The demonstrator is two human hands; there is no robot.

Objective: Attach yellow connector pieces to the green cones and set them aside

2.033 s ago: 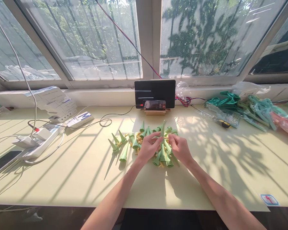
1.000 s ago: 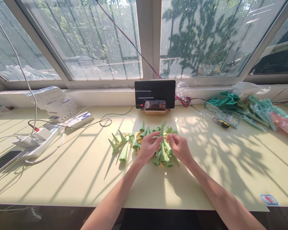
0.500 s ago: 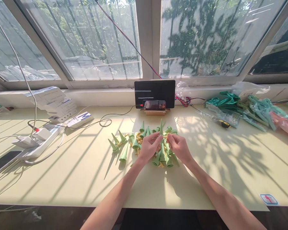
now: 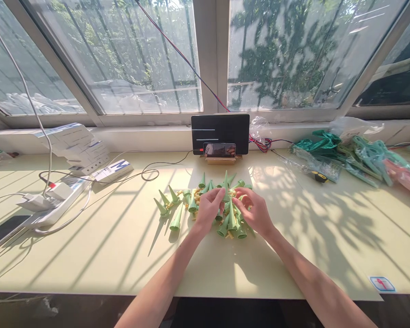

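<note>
The one camera sat on the person's head and faced forward and down over the worktop [image 4: 123, 269]. It looked from above the near edge, which ran along the bottom of the view with dark space below it. The forearms [image 4: 172, 269] reached in from the near side, so the left hand [image 4: 209, 209] and right hand [image 4: 256, 212] showed around the middle, above green cones [image 4: 176, 221]. The view was wide rather than close, reaching past a black screen [image 4: 220, 127] to tall windows [image 4: 123, 54] on the far side.
</note>
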